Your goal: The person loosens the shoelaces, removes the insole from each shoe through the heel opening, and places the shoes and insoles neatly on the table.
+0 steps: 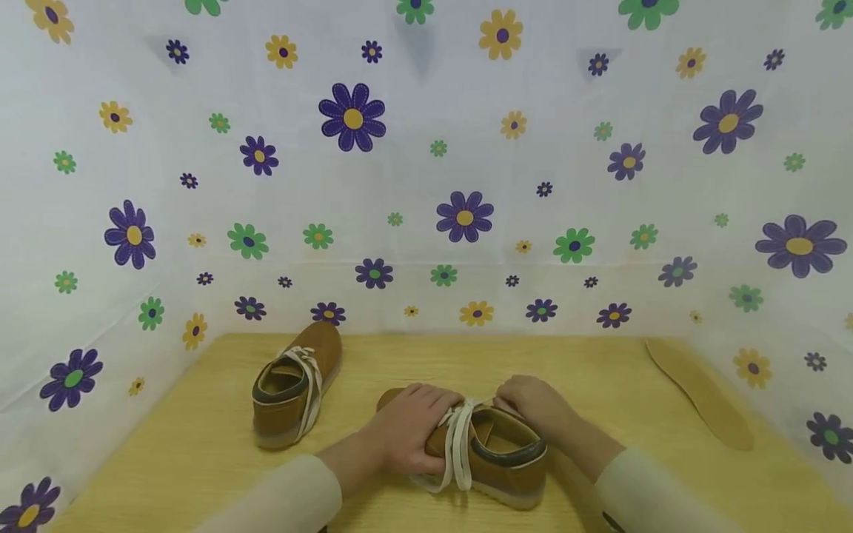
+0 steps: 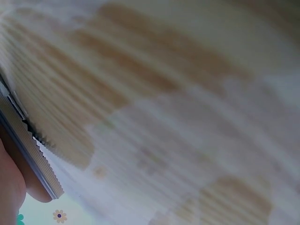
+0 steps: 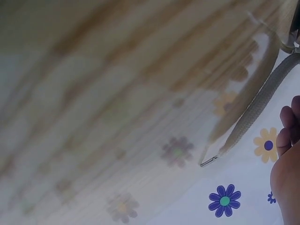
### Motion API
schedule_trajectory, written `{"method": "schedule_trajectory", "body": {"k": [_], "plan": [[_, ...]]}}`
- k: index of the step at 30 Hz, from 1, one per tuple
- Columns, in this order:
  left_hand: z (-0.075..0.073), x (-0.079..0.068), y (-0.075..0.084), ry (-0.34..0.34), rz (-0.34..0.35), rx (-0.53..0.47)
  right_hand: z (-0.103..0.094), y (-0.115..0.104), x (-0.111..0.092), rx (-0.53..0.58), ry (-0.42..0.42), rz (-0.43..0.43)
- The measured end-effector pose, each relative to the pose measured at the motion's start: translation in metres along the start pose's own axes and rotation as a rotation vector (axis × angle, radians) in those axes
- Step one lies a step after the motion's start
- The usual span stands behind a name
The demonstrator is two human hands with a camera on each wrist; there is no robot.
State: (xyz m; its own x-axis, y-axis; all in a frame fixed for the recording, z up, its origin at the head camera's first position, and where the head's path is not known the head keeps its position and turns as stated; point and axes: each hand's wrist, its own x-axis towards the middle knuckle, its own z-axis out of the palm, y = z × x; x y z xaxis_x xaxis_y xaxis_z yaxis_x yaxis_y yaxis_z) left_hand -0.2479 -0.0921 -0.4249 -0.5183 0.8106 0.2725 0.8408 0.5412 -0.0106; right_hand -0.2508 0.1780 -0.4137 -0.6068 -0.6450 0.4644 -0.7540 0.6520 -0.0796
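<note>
A brown shoe with pale laces and a dark padded collar stands on the table, its heel toward the lower right. My left hand grips it across the front part, covering much of the toe. In the left wrist view, the edge of the ridged sole shows beside that hand. My right hand is at the far side of the opening, fingers curled, pinching a lace by the eyelets; its fingertips are partly hidden. The right wrist view shows a loose lace hanging down, ending in a metal tip.
Another brown laced shoe stands at the left, toe pointing away. A tan insole lies at the right edge of the wooden table. White flower-print cloth encloses the back and sides.
</note>
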Motion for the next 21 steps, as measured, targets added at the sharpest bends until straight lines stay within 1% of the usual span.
{"method": "schedule_trajectory", "body": {"k": [4,6,9,12,16,21], "plan": [[0.0014,0.0001,0.0055,-0.009,-0.040,0.027,-0.0006,-0.0025,-0.0033,-0.001,0.005,0.036],[0.0016,-0.0026,0.0080,-0.032,-0.056,0.017,0.0014,-0.0042,-0.0049,0.007,-0.021,0.056],[-0.0032,-0.0009,0.0052,-0.065,-0.055,0.012,0.0000,-0.0007,-0.0013,0.008,-0.068,0.068],[-0.0039,-0.0019,0.0064,-0.077,-0.056,0.000,0.0020,-0.0003,-0.0021,0.007,-0.094,0.080],[-0.0027,-0.0020,0.0076,-0.062,-0.054,0.000,0.0026,-0.0014,-0.0032,0.009,-0.100,0.101],[-0.0018,-0.0016,0.0079,-0.055,-0.056,-0.009,0.0004,-0.0030,-0.0035,0.024,-0.107,0.107]]}}
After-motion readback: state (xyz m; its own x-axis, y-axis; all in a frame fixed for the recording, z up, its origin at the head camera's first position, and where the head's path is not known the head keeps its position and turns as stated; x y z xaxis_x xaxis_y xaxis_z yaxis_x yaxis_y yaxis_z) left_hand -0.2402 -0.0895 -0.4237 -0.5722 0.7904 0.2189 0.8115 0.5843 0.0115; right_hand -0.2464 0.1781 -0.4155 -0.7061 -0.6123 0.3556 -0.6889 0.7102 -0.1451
